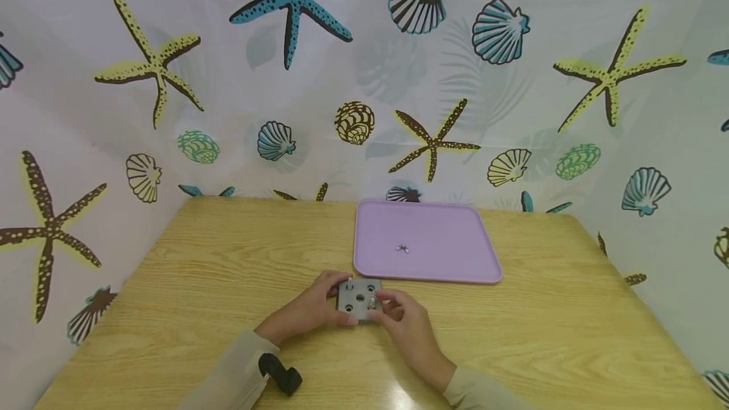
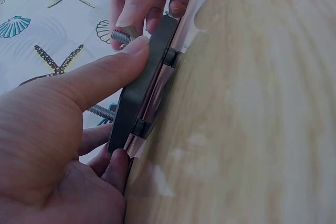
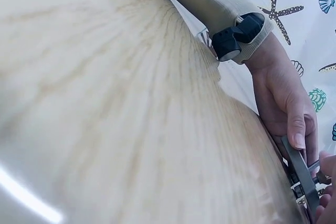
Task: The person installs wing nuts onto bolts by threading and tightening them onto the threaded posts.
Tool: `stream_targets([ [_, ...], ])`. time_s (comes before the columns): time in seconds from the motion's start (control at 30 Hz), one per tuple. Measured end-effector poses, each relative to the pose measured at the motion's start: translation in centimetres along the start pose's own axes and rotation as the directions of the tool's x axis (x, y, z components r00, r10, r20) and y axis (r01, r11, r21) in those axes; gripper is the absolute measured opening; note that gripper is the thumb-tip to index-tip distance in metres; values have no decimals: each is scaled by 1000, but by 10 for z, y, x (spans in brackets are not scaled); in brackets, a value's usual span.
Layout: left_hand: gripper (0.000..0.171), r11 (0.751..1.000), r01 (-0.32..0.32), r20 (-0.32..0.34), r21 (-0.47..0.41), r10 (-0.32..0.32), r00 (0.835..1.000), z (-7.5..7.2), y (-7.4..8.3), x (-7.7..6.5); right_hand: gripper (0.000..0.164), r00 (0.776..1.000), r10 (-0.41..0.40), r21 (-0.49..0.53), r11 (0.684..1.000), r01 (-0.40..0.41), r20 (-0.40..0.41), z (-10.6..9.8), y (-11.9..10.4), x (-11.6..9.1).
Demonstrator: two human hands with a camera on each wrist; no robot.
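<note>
A grey square metal plate (image 1: 360, 317) with several round holes lies low over the wooden table, short black feet beneath it. My left hand (image 1: 310, 309) grips its left side, thumb on the near edge and fingers at the far edge. One threaded bolt (image 1: 350, 283) stands up bare at the plate's far left corner. At the near right corner, my right hand (image 1: 411, 328) pinches a small metal piece, apparently a wing nut (image 2: 130, 30), at the end of a second bolt (image 2: 121, 36). Fingers partly hide that piece.
Just beyond the plate, to the right, sits a lilac tray (image 1: 450, 239). Small metal pieces like wing nuts (image 1: 402, 248) lie on it. The wooden table (image 1: 239, 239) ends at a patterned curtain (image 1: 319, 93) behind and at both sides.
</note>
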State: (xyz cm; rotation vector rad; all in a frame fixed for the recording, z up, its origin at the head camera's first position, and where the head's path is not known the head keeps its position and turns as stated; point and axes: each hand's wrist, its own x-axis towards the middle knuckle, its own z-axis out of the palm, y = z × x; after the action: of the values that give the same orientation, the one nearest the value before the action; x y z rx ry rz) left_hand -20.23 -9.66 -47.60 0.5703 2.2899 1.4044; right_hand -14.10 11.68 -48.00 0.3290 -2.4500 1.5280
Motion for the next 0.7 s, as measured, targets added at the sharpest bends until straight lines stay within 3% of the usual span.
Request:
stream_targets([
  [0.37,91,1000,17,-5,-5,-17,1000,2,-2,-1,39,1000,-8,-20,1000,8,-12,1,0,-1],
  [0.7,90,1000,14,0,14,-14,1000,1,0,-1,12,999,-22,-74,997,19,-40,-7,1,-4],
])
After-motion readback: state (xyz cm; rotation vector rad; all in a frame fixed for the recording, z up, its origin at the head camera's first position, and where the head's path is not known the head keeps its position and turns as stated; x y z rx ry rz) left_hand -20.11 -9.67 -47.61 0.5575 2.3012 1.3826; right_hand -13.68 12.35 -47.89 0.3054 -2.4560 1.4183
